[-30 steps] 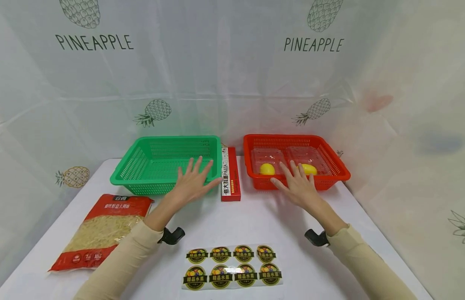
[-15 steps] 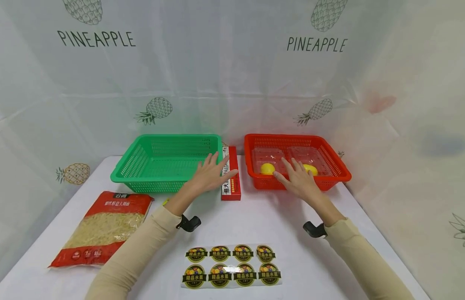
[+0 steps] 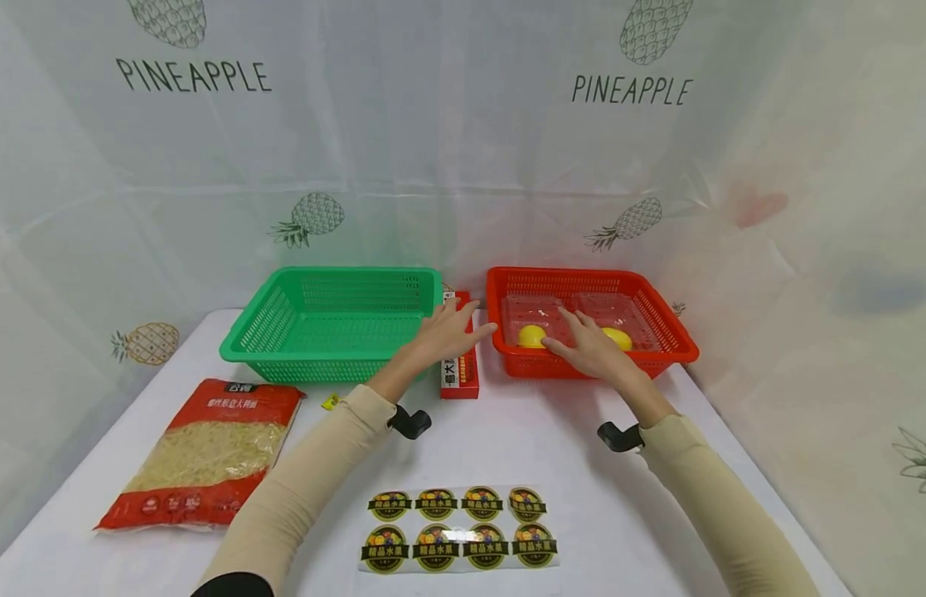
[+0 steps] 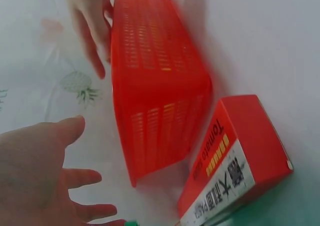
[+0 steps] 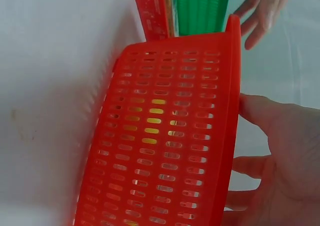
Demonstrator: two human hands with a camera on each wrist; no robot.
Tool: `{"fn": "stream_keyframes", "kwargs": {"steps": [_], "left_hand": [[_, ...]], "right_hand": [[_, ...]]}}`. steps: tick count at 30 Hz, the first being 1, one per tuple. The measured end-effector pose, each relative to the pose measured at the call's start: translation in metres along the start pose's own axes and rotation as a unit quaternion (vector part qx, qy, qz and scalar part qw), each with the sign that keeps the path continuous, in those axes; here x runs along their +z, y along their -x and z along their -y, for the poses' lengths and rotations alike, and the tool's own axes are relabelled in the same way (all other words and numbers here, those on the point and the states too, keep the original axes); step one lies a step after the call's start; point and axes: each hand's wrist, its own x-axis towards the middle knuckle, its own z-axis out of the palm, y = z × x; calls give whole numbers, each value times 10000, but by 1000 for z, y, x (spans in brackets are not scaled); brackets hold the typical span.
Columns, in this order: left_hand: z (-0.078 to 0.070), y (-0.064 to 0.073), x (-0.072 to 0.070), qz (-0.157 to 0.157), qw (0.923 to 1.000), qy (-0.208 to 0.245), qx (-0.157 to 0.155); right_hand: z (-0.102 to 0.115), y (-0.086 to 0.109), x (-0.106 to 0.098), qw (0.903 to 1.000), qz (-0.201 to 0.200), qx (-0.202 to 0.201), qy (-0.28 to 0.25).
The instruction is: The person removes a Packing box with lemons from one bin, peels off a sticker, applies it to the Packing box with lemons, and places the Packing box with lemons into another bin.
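My left hand (image 3: 446, 333) is spread above the red pasta box (image 3: 463, 377), beside the left end of the red basket (image 3: 507, 363), and holds nothing. In the left wrist view, its fingers point past the basket's corner. My right hand (image 3: 595, 352) reaches over the basket's front rim with fingers extended; in the right wrist view, the thumb lies right at that rim. Two clear plastic boxes (image 3: 619, 313) sit inside the basket. Toward its front lie two yellow fruits, one round fruit (image 3: 532, 336) left of my right hand and another yellow fruit (image 3: 618, 337) partly behind it.
A green basket (image 3: 336, 367) stands back left. In front of it are a red bag of pasta (image 3: 209, 448) and a small yellow item (image 3: 331, 401). A sheet of round stickers (image 3: 459, 531) lies near the front. A pineapple-print curtain (image 3: 463, 149) hangs behind.
My left hand has moved right, from the green basket's front to over the pasta box, uncovering the small yellow item. My right hand has shifted only slightly over the red basket.
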Motion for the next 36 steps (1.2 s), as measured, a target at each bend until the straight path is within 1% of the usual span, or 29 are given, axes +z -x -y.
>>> {"fn": "stream_keyframes", "kwargs": {"steps": [5, 7, 9, 11, 14, 17, 21, 25, 28, 31, 33, 36], "left_hand": [[-11, -6, 2, -347, 9985, -351, 218], [-16, -10, 2, -399, 9977, -408, 366], [-20, -14, 2, -373, 9974, -380, 495], [-23, -19, 3, -307, 9975, -313, 561], [-28, -25, 4, -252, 9979, -179, 577], [-34, -30, 6, -227, 9976, -160, 632], [-41, -36, 10, -292, 9963, -313, 751], [-48, -43, 15, -382, 9953, -268, 846], [-52, -47, 19, -272, 9966, -83, 770], [-58, -51, 24, -117, 9981, 10, 609], [-65, -54, 28, 10, 9988, 173, 464], [-75, -58, 36, 46, 9994, 239, 262]], "right_hand": [[-2, -9, 0, 10000, -17, 6, -84], [-4, -12, -1, 9999, -36, 27, -153], [-5, -14, -2, 9997, -51, 42, -236], [-5, -15, -4, 9996, -40, 65, -282], [-6, -16, -5, 9995, -23, 64, -309], [-8, -18, -6, 9995, 12, 72, -295], [-10, -22, -6, 9995, 120, 85, -287], [-12, -25, -5, 9990, 250, 153, -349], [-13, -27, -6, 9984, 355, 196, -406], [-16, -30, -7, 9979, 486, 172, -398], [-18, -33, -8, 9978, 534, 123, -372], [-21, -37, -9, 9975, 562, 114, -404]]}}
